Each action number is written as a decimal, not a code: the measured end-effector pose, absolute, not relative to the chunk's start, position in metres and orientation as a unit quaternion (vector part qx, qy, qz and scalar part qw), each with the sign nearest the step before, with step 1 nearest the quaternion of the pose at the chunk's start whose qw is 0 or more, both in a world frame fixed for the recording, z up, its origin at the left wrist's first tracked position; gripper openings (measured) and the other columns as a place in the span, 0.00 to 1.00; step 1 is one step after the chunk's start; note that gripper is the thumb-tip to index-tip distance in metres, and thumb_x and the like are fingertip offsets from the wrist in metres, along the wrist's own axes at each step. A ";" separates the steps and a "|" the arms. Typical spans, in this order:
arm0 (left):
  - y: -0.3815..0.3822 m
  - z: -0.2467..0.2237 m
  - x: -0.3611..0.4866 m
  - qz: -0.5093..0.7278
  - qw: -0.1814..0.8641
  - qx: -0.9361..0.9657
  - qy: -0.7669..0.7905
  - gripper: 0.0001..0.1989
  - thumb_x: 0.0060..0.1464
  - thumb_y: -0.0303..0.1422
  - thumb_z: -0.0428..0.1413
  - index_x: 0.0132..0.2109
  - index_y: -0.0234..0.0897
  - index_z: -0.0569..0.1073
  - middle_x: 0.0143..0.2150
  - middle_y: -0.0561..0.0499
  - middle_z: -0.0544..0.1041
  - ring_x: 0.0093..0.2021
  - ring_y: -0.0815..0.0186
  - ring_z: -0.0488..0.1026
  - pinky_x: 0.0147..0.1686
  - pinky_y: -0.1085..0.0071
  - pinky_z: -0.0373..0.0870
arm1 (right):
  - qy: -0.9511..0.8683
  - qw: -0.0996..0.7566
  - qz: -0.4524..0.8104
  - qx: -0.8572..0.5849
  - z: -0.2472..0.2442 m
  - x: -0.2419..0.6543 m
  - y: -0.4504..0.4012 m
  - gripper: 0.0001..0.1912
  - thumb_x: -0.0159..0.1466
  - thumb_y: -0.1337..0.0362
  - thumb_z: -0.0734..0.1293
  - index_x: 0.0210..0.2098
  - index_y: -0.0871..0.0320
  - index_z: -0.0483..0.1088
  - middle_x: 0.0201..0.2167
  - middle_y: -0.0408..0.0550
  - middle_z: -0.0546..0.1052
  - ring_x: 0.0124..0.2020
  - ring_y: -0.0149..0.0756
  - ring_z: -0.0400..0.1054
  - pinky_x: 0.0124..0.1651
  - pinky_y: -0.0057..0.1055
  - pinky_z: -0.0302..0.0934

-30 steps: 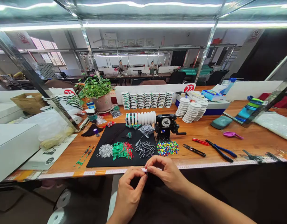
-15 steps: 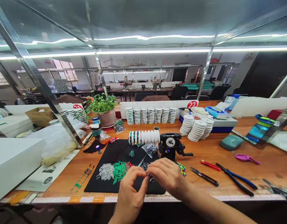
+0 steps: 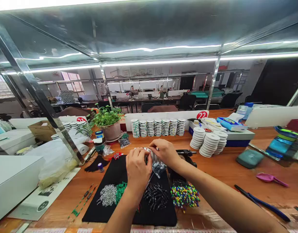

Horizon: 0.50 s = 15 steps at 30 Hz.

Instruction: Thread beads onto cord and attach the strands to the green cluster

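My left hand and my right hand are both raised to the row of white spools on the black hand-cranked winder. The fingers of each hand are closed and bent at the spools; what they pinch is hidden or too small to name. My hands cover most of the row. Below them on a black mat lie piles of silver pieces, green tubes and black pieces. A small clear bag lies just under my right hand.
Multicoloured beads sit right of the mat. Blue-handled pliers and a pink scoop lie at the right. Stacked white spools and a row of wound spools stand behind. A potted plant is at the back left.
Both hands have moved up and away from above the black pieces to the spools on the winder. The camera view has shifted, and the black pieces and coloured beads are now uncovered.
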<state>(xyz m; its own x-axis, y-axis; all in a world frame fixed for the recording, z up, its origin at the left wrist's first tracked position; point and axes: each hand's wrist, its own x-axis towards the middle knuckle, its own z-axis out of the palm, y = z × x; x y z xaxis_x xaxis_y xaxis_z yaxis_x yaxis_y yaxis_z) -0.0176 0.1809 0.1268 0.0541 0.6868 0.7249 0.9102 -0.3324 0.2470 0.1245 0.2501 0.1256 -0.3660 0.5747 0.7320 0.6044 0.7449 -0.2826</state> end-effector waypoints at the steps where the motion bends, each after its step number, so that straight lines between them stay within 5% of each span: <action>1: 0.180 0.126 -0.017 -0.396 0.142 -0.709 -0.566 0.03 0.57 0.27 0.59 0.34 0.38 0.75 0.38 0.48 0.78 0.43 0.54 0.71 0.44 0.60 0.65 | -0.825 0.437 -0.014 -0.358 0.124 0.124 0.250 0.07 0.65 0.72 0.73 0.33 0.58 0.72 0.30 0.44 0.79 0.33 0.37 0.73 0.37 0.29 0.61; 15: 0.180 0.127 -0.014 -0.412 0.123 -0.689 -0.583 0.03 0.57 0.27 0.60 0.36 0.39 0.76 0.39 0.49 0.78 0.44 0.54 0.72 0.44 0.60 0.65 | -0.808 0.468 -0.022 -0.358 0.117 0.121 0.252 0.05 0.66 0.71 0.70 0.33 0.57 0.73 0.31 0.45 0.79 0.34 0.38 0.73 0.38 0.30 0.62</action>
